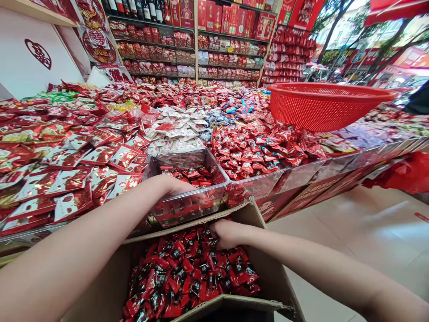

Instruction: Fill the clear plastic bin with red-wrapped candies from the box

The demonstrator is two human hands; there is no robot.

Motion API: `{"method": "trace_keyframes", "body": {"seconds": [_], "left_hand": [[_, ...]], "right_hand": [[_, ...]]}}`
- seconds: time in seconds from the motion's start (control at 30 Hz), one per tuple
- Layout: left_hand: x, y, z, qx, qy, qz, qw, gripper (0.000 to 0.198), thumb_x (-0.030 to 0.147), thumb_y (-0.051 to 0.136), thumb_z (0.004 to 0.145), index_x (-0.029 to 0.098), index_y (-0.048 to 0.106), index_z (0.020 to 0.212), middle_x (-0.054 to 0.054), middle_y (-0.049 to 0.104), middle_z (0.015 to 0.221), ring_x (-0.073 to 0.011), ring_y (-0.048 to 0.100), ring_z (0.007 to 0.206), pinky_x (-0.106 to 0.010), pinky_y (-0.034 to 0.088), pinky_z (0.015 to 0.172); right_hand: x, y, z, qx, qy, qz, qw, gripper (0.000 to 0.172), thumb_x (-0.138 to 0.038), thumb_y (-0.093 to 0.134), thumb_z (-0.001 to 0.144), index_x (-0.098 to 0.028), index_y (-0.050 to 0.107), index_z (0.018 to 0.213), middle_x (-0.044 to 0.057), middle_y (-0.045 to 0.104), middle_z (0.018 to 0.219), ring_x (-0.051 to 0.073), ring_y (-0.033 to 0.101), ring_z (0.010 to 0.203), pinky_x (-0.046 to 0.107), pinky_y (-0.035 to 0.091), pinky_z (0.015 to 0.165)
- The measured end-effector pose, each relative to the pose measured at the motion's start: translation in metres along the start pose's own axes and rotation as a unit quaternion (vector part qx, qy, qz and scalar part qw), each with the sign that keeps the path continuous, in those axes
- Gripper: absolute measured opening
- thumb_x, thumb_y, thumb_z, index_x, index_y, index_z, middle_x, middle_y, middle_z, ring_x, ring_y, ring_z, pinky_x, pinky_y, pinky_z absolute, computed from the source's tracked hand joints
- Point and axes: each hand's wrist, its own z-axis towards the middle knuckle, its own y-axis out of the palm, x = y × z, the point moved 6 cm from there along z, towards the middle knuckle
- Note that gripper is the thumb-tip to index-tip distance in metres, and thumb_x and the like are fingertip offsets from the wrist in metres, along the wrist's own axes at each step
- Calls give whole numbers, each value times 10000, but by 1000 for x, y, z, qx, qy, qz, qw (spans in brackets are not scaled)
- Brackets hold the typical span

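Observation:
A cardboard box (275, 273) full of small red and black wrapped candies (187, 273) stands open at the bottom. My right hand (228, 233) reaches into its far side, with its fingertips hidden among the candies. Just beyond the box is a clear plastic bin (223, 181) with a layer of similar red packets (197, 174) inside. My left hand (184, 190) is over the near wall of that bin, its fingers seen partly through the plastic near the packets. Whether either hand grips a candy is hidden.
Heaps of red packets (70, 179), white packets (177, 127) and red candies (248, 150) surround the bin. A red plastic basket (311, 107) rests on the display at right. Stocked shelves (154, 40) rise behind. A red bag (402, 172) sits at far right, above tiled floor.

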Motion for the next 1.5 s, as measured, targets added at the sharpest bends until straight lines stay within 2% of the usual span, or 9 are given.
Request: {"method": "trace_keyframes", "body": {"seconds": [0.17,0.3,0.4,0.53,0.7,0.97,1.3,1.37,1.5], "left_hand": [[4,7,-6,-54,-8,-80,995,504,616,461,603,267,589,944,-27,667,726,-154,567,472,-266,478,456],[5,8,-10,-44,-27,-87,995,538,652,439,598,271,581,951,-30,661,770,-150,563,470,-266,473,441],[5,9,-11,-39,-37,-95,994,535,651,450,591,264,590,932,-34,659,782,-155,567,485,-264,475,445],[3,10,-9,-46,-28,-101,993,532,653,470,571,258,605,900,-42,657,810,-164,578,522,-262,483,465],[-2,6,-5,-41,-27,-96,994,551,651,492,548,265,598,926,-57,651,839,-189,595,583,-272,495,497],[2,5,-10,-29,-26,-66,997,557,656,462,555,244,611,900,-72,661,746,-207,595,567,-285,493,498],[-1,6,-9,-27,-38,-50,998,526,642,459,565,233,618,855,-56,652,693,-191,590,526,-289,495,497],[-2,6,-8,-31,-48,-56,997,530,647,455,568,228,619,849,-57,654,677,-193,589,521,-292,494,491],[-2,6,-4,-37,-19,-88,995,504,622,499,561,243,611,873,-48,663,701,-193,593,546,-283,493,507]], "right_hand": [[-24,-7,-41,-125,-1,331,935,338,-319,616,618,-166,478,886,-35,536,610,82,530,517,207,406,501],[-29,-6,-53,-98,1,489,867,269,-340,592,656,-140,443,758,-29,512,602,111,573,548,230,428,519],[-30,-7,-54,-70,2,519,852,259,-316,596,658,-134,423,722,-22,522,583,132,589,577,242,438,533],[-27,0,-57,-41,19,436,899,222,-302,489,741,-140,463,890,-5,554,580,134,589,574,239,438,524],[-29,20,-69,34,-55,132,989,252,-201,434,744,-166,580,945,57,622,847,151,571,791,247,411,710],[-21,59,-79,-116,-87,104,984,263,-289,471,723,-162,611,905,27,628,827,110,559,716,160,395,601],[-36,40,-78,-35,-108,181,977,178,-271,462,738,-160,593,786,-1,551,703,90,473,654,194,375,617],[-32,32,-73,-7,-50,309,950,207,-305,450,753,-143,574,789,0,527,678,86,465,627,209,395,605],[-31,14,-66,43,30,559,828,245,-360,488,732,-126,543,778,-8,461,654,69,439,572,282,463,599]]}}
